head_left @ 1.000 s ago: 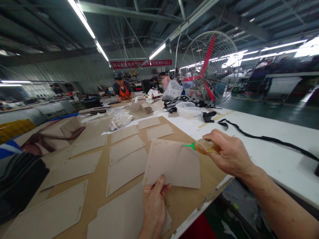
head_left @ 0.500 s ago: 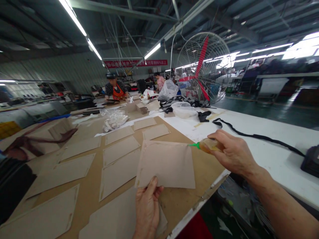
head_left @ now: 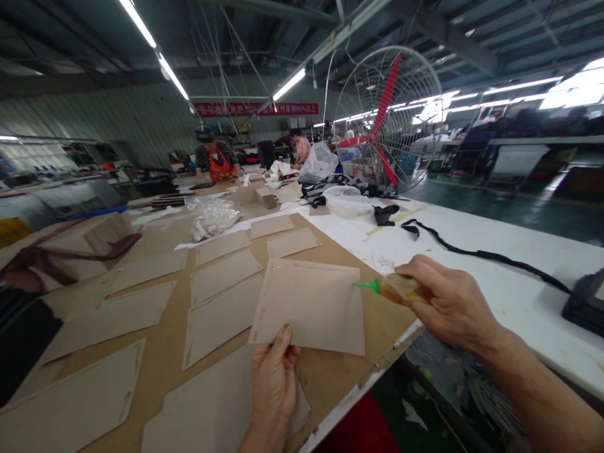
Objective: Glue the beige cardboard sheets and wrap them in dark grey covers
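Left hand (head_left: pixel 274 385) pinches a card (head_left: pixel 314 305) at its near edge — right hand (head_left: pixel 455 305) (curled) grips a bottle (head_left: pixel 399 289).

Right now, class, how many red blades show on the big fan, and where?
3: the upper blade, pointing up; the left blade, pointing left; the lower blade, slanting down right. None seems hidden.

Matt card sheet (head_left: pixel 311 305), smooth plastic bottle (head_left: pixel 400 289), metal wire fan guard (head_left: pixel 406 119)
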The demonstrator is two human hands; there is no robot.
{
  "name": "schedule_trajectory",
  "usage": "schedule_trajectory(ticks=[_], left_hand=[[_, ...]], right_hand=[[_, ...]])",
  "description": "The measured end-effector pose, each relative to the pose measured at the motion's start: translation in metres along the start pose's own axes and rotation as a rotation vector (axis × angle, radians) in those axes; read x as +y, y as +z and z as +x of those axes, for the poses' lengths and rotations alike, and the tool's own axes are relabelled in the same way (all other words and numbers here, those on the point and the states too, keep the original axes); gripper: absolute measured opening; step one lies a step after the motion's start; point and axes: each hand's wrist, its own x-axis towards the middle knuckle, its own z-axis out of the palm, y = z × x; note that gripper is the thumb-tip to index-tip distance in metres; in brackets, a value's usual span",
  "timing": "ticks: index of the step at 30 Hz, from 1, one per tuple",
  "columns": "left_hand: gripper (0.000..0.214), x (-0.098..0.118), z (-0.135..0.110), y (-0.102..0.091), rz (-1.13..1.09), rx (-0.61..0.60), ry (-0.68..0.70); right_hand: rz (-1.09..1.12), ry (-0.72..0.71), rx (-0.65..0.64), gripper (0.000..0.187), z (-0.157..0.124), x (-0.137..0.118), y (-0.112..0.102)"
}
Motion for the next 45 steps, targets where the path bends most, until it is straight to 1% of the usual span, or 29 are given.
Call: schedule_trajectory(ticks=[1, 2, 5, 6, 7, 10, 11, 15, 16, 19, 22, 27, 31, 34, 36, 40, 45], left_hand=[[0.038, 0.0, 0.0, 0.0, -0.004, 0.007, -0.001], [0.037, 0.0, 0.0, 0.0, -0.008, 0.013, -0.001], [0.037, 0.001, 0.0, 0.001, -0.011, 0.024, -0.001], [0.037, 0.001, -0.001, 0.002, -0.012, 0.025, -0.001], [0.038, 0.001, -0.001, 0.002, -0.015, 0.022, -0.001], [0.04, 0.002, -0.002, 0.004, -0.032, 0.01, 0.004], [0.039, 0.002, -0.002, 0.004, -0.035, 0.01, 0.003], [0.038, 0.001, -0.001, 0.002, -0.032, 0.016, 0.003], [0.039, 0.001, -0.001, 0.002, -0.033, 0.014, 0.01], [0.038, 0.001, -0.001, 0.002, -0.035, 0.013, 0.026], [0.034, 0.001, -0.002, 0.004, -0.025, 0.016, 0.026], [0.036, 0.002, -0.002, 0.005, -0.055, 0.016, 0.031], [0.034, 0.001, -0.002, 0.004, -0.064, 0.035, 0.044], [0.033, 0.0, -0.001, 0.004, -0.063, 0.046, 0.056], [0.033, 0.0, -0.001, 0.004, -0.064, 0.05, 0.058], [0.034, 0.0, 0.0, 0.004, -0.064, 0.06, 0.059], [0.036, 0.0, 0.0, 0.003, -0.059, 0.049, 0.07]], right_hand=[[-0.016, -0.01, 0.022, 0.01, 0.0, 0.0, 0.0], [-0.021, -0.017, 0.016, 0.009, 0.0, 0.001, 0.001], [0.016, -0.022, -0.09, 0.008, 0.0, 0.001, 0.001], [0.022, -0.024, -0.097, 0.008, 0.0, 0.001, 0.0], [0.016, -0.025, -0.076, 0.009, 0.0, 0.002, 0.0], [-0.034, -0.035, 0.041, 0.013, 0.0, 0.005, -0.002], [-0.042, -0.038, 0.044, 0.012, 0.0, 0.005, -0.002], [0.042, -0.039, -0.116, 0.011, -0.01, 0.0, -0.001], [0.073, -0.037, -0.136, 0.011, -0.013, -0.003, -0.001], [0.136, -0.039, -0.126, 0.01, -0.022, -0.01, -0.005], [0.191, -0.051, -0.166, 0.009, -0.025, -0.012, -0.009], [0.166, -0.055, -0.134, 0.012, -0.028, -0.013, -0.005], [0.204, -0.091, -0.213, 0.014, -0.037, -0.019, -0.001], [0.188, -0.086, -0.169, 0.016, -0.04, -0.021, -0.001], [0.164, -0.1, -0.167, 0.018, -0.04, -0.02, -0.001], [0.211, -0.125, -0.226, 0.019, -0.037, -0.023, -0.001], [0.285, -0.105, -0.189, 0.019, -0.032, -0.024, -0.011]])
